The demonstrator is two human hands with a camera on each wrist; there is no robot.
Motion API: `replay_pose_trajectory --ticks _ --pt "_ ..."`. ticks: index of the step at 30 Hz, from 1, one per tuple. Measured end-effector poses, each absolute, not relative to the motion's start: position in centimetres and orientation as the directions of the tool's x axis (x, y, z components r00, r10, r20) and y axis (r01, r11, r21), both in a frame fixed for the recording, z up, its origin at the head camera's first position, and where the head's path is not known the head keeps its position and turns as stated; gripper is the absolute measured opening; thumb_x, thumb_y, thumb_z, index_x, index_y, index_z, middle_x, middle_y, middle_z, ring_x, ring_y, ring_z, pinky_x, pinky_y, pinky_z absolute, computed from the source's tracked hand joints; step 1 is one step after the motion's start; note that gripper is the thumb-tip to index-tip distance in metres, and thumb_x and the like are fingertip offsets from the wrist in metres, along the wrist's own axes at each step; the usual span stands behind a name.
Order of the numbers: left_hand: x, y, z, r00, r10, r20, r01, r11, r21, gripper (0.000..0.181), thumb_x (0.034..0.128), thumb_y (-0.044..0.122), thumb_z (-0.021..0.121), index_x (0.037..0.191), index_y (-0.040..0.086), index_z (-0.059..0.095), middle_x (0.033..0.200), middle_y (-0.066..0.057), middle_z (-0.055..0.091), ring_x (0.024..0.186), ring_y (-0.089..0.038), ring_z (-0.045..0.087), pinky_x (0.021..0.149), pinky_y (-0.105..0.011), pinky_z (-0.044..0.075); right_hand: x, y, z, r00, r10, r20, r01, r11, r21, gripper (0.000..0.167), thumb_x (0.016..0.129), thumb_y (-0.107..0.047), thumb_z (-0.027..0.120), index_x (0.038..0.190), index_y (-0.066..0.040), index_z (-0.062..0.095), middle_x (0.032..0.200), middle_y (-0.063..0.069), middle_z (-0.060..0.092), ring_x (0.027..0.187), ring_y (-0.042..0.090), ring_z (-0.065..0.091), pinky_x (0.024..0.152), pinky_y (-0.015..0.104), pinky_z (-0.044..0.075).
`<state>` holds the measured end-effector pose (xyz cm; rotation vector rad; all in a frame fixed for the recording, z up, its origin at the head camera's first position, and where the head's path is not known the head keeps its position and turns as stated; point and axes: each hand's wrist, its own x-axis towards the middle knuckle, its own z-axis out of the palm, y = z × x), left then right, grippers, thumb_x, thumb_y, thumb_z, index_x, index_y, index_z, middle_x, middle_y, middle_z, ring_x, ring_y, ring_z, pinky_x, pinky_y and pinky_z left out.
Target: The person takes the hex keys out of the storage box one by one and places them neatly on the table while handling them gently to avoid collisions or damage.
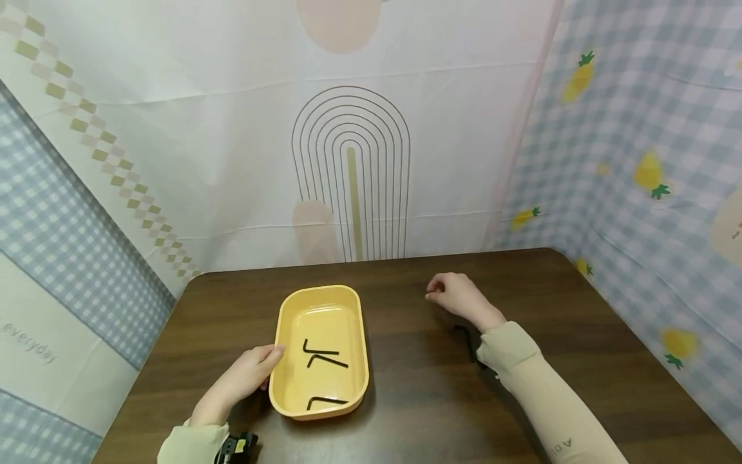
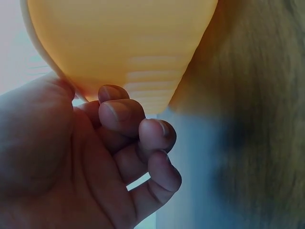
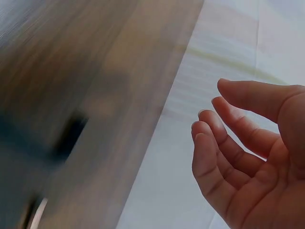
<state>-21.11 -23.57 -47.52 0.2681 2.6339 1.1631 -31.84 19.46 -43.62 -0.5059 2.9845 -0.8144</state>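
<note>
My left hand (image 1: 246,374) grips the left side of a yellow rectangular tray (image 1: 364,348). In the left wrist view, the thumb of that left hand (image 2: 95,157) lies at the rim and curled fingers touch the outer wall of the tray (image 2: 119,43). Inside the tray are three black hex keys (image 1: 330,359), two close together and one near the front end. My right hand (image 1: 460,296) is over the table's far right part. Its loosely curled fingers hold nothing, as the right wrist view of the hand (image 3: 252,167) shows. Another black hex key (image 1: 467,338) lies beneath the right wrist, partly hidden by the sleeve.
The dark brown wooden table (image 1: 417,386) has its far edge against a white patterned curtain (image 1: 464,161). Checked cloth (image 1: 626,212) hangs along the right side, and more at the left. A black wrist device (image 1: 236,446) sits by the left sleeve.
</note>
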Motion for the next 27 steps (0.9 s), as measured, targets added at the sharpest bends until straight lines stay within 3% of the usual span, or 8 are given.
replay_pose_trajectory --ticks 13,21,27 --pt "-21.2 -23.6 -47.5 -0.945 0.287 -0.157 0.079 0.665 0.743 0.042 0.1102 0.034 0.041 0.086 0.005 0.059 0.059 -0.002 0.05 0.053 -0.018 0.048 0.052 -0.029 0.042 -31.9 7.7 -41.8 -0.871 -0.454 0.186 -0.481 0.713 -0.51 0.007 0.091 -0.015 0.074 0.095 -0.009 0.073 0.081 -0.002 0.065 0.074 0.012 0.058 0.071 0.03 0.05" --pt "-21.4 -23.6 -47.1 -0.95 0.268 -0.157 0.073 0.683 0.727 0.042 0.1102 0.034 0.041 0.085 0.005 0.06 0.057 -0.002 0.049 0.052 -0.018 0.048 0.054 -0.03 0.041 -30.5 2.8 -41.4 -0.825 -0.552 0.12 -0.539 0.705 -0.461 0.009 0.093 -0.013 0.071 0.099 -0.007 0.072 0.08 -0.001 0.066 0.067 0.01 0.058 0.065 0.026 0.049" --pt "-21.1 -23.9 -47.0 -0.949 0.267 -0.167 0.062 0.677 0.733 0.046 0.1101 0.037 0.04 0.083 0.005 0.059 0.057 -0.002 0.049 0.052 -0.018 0.048 0.054 -0.03 0.042 -29.3 -0.3 -41.3 -0.766 -0.637 0.091 -0.621 0.694 -0.365 0.011 0.093 -0.016 0.072 0.101 -0.009 0.074 0.087 -0.002 0.069 0.072 0.007 0.059 0.07 0.023 0.049"
